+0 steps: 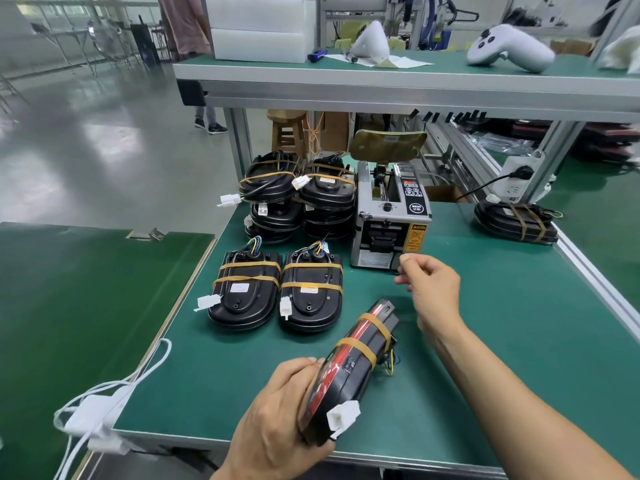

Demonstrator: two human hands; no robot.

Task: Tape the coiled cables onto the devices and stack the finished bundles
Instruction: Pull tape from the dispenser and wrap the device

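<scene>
Green bench point(485, 323): left hand point(277, 417) gripping taped device point(349, 372), right hand point(429, 289) raised, fingertips pinched by tape dispenser point(391, 216).

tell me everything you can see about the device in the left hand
The device is a black, glossy plastic unit with a red strip along its face, held tilted on edge above the green table. Two tan tape bands wrap across it near its far end. A white connector sticks out at the near end, and thin coloured wires hang beneath. The left hand grips its near end; the right hand is apart from it.
</scene>
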